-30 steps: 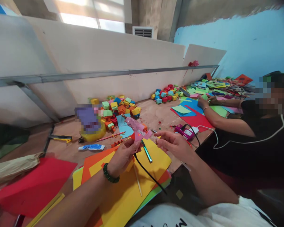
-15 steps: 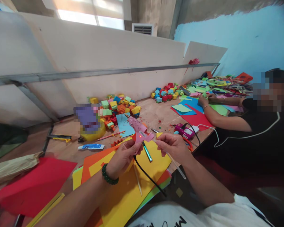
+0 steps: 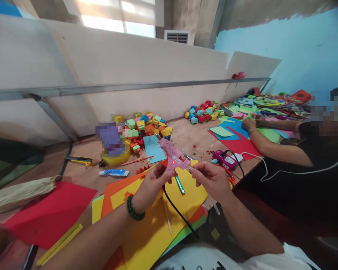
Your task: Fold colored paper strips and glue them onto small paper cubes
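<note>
My left hand (image 3: 154,180) is wrapped round the handle of a pink glue gun (image 3: 173,157), whose black cord hangs down over the paper. Close to its right side, my right hand (image 3: 212,178) is closed in a pinch on a small yellow paper piece (image 3: 194,162), with a thin pale stick (image 3: 215,206) showing below the fingers. Beneath both hands lie stacked sheets of yellow paper (image 3: 146,232) and orange paper. A teal cutter (image 3: 180,185) and a wooden stick (image 3: 167,217) rest on the yellow sheet.
Colourful paper cubes (image 3: 149,129) are piled behind, near a yellow round container (image 3: 115,157). A glue tube (image 3: 114,173) and red paper (image 3: 53,213) lie left. At right are a purple device (image 3: 227,159) with a white cable and another person's hands (image 3: 249,123) over coloured paper.
The whole view has shifted, so things appear slightly further right. My left hand still holds the glue gun, and my right hand remains pinched beside it. The pale stick's angle below looks steeper.
</note>
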Motion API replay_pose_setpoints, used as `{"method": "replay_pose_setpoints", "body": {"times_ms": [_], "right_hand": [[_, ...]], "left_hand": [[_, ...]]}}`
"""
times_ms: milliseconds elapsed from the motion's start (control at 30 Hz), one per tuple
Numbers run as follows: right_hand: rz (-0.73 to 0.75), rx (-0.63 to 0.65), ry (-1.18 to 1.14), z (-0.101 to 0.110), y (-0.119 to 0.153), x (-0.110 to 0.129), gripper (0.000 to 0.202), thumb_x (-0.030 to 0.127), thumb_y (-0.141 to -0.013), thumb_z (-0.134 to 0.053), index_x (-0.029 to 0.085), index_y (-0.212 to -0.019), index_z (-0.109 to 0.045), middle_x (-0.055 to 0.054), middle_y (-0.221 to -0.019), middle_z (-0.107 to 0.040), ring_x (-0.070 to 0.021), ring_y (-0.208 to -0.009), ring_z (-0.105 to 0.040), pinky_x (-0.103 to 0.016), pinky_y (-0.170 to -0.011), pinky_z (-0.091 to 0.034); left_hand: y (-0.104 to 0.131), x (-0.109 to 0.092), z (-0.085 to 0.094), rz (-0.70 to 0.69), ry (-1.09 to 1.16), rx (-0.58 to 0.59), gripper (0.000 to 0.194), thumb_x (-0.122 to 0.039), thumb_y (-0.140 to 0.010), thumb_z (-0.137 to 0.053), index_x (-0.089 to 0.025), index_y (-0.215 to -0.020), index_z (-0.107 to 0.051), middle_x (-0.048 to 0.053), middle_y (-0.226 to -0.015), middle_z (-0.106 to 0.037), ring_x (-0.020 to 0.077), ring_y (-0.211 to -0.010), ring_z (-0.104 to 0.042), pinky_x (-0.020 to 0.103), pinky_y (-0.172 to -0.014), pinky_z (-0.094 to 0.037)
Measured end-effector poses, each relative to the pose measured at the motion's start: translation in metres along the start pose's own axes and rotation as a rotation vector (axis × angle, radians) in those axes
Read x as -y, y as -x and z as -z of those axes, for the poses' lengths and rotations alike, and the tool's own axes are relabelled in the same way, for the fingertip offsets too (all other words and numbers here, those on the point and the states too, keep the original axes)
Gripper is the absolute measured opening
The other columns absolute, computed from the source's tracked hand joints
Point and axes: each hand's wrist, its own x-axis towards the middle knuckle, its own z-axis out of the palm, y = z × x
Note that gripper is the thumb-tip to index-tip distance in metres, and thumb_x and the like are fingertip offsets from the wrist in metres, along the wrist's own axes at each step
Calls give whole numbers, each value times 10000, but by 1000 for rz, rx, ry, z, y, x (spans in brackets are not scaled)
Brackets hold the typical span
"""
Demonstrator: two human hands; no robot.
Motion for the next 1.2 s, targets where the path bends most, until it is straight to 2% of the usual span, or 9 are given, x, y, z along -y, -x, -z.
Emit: {"method": "replay_pose_setpoints", "body": {"times_ms": [100, 200, 400, 533, 767, 867, 1000, 1133, 1200], "right_hand": [[28, -21, 10, -3, 3, 4, 313, 461, -779, -669, 165, -687, -629, 30, -493, -557, -69, -368, -493, -170, -351, -414], [43, -11, 58, -4, 5, 10, 288, 433, -779, -670, 171, -664, -634, 22, -497, -565, -71, -370, -484, -180, -354, -413], [-42, -8, 19, -4, 7, 10, 280, 456, -755, -682, 177, -729, -669, 17, -527, -571, -83, -390, -499, -185, -330, -432], [-67, 2, -8, -3, 11, 7, 279, 447, -753, -687, 169, -733, -668, 19, -548, -566, -75, -391, -502, -186, -342, -439], [-70, 15, 0, 1, 13, 11, 259, 417, -771, -674, 169, -700, -653, 27, -541, -559, -65, -379, -491, -182, -350, -389], [-172, 42, -124, -1, 10, 13, 278, 436, -730, -700, 168, -683, -638, 40, -509, -540, -56, -350, -460, -175, -333, -358], [-389, 144, -447, -6, 8, 12, 327, 471, -665, -732, 164, -674, -620, 62, -461, -516, -36, -302, -392, -156, -290, -295], [-633, 355, -795, -7, 7, 7, 313, 424, -636, -748, 157, -673, -588, 102, -437, -454, 11, -268, -270, -114, -264, -173], [-698, 465, -901, -5, 7, 7, 307, 408, -644, -741, 158, -672, -566, 119, -435, -422, 21, -263, -218, -109, -259, -141]], "left_hand": [[1, -1, -2, -58, -57, -89, 538, -468, -660, -775, -208, -1081, -564, -43, -706, -567, 107, -605, -527, 242, -594, -424], [2, 0, -2, -109, -118, -130, 596, -418, -658, -782, -221, -1163, -533, -42, -747, -546, 110, -651, -542, 235, -602, -436], [3, 13, 1, -213, -213, -159, 508, -395, -719, -739, -237, -1146, -514, -46, -743, -531, 117, -662, -520, 244, -611, -439], [2, 21, 7, -249, -330, -169, 441, -413, -738, -719, -217, -1089, -536, -30, -742, -549, 146, -711, -567, 267, -654, -437], [2, 20, 10, -296, -454, -133, 329, -396, -762, -682, -210, -1005, -562, -10, -754, -581, 158, -695, -554, 281, -663, -426], [3, 13, 7, -308, -467, -117, 320, -383, -737, -696, -214, -972, -559, -10, -752, -582, 155, -669, -539, 275, -640, -412], [5, 4, 4, -338, -510, -119, 316, -353, -722, -700, -221, -963, -543, 4, -785, -592, 172, -702, -552, 283, -658, -416], [7, 4, 5, -346, -520, -116, 324, -337, -725, -700, -221, -978, -534, 9, -812, -584, 176, -731, -557, 288, -683, -419], [7, 7, 6, -346, -509, -104, 335, -340, -737, -696, -218, -997, -525, 7, -818, -577, 177, -742, -560, 293, -698, -422]]}}
